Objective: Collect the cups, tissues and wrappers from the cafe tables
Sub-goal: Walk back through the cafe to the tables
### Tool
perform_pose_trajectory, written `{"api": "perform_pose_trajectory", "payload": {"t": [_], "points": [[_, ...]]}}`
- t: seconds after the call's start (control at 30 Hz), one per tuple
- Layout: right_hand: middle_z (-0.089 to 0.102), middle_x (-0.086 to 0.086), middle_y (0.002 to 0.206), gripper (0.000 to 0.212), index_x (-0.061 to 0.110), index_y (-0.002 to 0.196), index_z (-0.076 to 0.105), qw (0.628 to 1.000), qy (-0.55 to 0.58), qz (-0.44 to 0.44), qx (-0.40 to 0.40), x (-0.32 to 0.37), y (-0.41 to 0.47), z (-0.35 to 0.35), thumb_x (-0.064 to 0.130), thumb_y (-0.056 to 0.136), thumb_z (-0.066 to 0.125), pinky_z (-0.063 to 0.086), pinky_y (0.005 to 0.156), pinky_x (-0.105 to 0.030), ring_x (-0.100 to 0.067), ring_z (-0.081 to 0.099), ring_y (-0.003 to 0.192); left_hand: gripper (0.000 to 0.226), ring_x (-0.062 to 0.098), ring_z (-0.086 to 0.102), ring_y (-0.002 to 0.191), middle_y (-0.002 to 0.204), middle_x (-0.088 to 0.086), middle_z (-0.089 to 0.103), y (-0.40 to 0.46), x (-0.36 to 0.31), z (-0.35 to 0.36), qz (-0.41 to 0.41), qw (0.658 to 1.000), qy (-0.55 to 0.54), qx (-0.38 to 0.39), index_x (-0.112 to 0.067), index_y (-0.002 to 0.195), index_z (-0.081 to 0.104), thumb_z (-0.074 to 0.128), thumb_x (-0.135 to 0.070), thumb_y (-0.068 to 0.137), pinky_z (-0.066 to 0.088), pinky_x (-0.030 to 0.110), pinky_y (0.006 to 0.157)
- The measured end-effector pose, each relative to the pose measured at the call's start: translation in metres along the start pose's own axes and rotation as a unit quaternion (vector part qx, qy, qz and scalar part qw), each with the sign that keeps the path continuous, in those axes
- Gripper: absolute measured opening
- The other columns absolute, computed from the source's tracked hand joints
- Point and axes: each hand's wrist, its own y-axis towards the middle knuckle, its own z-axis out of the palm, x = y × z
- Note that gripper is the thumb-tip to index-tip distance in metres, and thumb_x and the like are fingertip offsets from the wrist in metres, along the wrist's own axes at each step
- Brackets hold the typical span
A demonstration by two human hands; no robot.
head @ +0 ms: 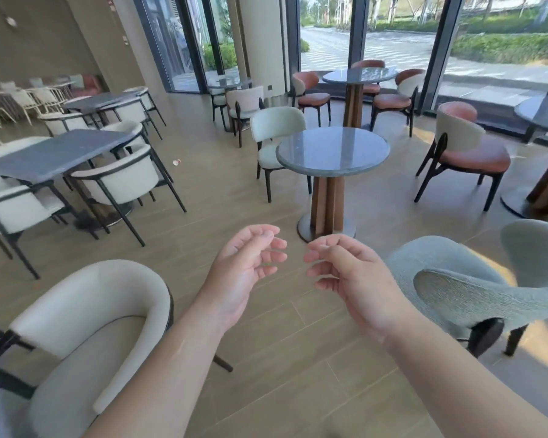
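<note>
We stand on a wood-plank floor (266,358) in a cafe, with seating on every side. Straight ahead is a round grey counter (332,152) on a wooden pedestal, with a pale green chair (277,134) tucked against its far left edge and an orange-seated chair (465,153) off to its right. A second round counter (359,74) stands farther back by the tall windows (402,36), ringed by orange chairs. To our left is a square dark counter (60,154) with white armchairs (121,180) around it, and another like it behind. Close to us, a white armchair (89,327) sits at lower left and a grey-green chair (469,279) at lower right, leaving a lane of floor between them toward the round counter.

The only task thing we can make out is a small cup (177,162), white with a reddish part, lying on the floor beyond the square counter; it is small and blurred.

Our left hand (247,263) and right hand (345,270) are raised in front of us, near each other but apart, palms turned inward. The fingers (274,257) of both hang loosely curled and relaxed, holding nothing. Both forearms are bare.

We can read no writing or labels anywhere.
</note>
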Motion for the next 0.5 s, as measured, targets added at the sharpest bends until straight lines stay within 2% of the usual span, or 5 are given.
{"api": "perform_pose_trajectory", "payload": {"t": [0.17, 0.33, 0.5], "points": [[0.071, 0.001, 0.085, 0.016, 0.02, 0.087, 0.07, 0.999, -0.019, -0.006, 0.028, 0.027, 0.097, -0.038, 0.015, 0.092, 0.055, 0.049, 0.064, -0.023, -0.012, 0.064, 0.074, 0.017, 0.012, 0.069, 0.081, 0.089, -0.002, 0.074, 0.089, -0.017, 0.031, 0.007, 0.999, 0.004, -0.038, -0.019, 0.101, 0.067, 0.051, -0.015, 0.103, 0.048, 0.033, 0.078], [0.07, -0.003, 0.088, 0.015, 0.018, 0.089, 0.069, 0.998, 0.004, 0.007, 0.059, 0.034, 0.163, -0.051, 0.024, 0.081, 0.058, 0.046, 0.07, -0.033, -0.016, 0.063, 0.076, 0.016, 0.011, 0.069, 0.081, 0.09, -0.002, 0.075, 0.144, -0.017, 0.035, 0.014, 0.998, 0.006, -0.068, -0.019, 0.103, 0.067, 0.051, -0.016, 0.103, 0.048, 0.032, 0.077], [0.07, -0.003, 0.087, 0.018, 0.019, 0.088, 0.069, 0.996, 0.002, 0.016, 0.085, 0.037, 0.224, -0.05, 0.027, 0.077, 0.058, 0.045, 0.071, -0.033, -0.015, 0.062, 0.075, 0.017, 0.012, 0.069, 0.08, 0.089, -0.001, 0.075, 0.195, -0.021, 0.015, 0.024, 0.993, -0.014, -0.111, -0.016, 0.105, 0.067, 0.05, -0.015, 0.104, 0.048, 0.032, 0.076]]}}
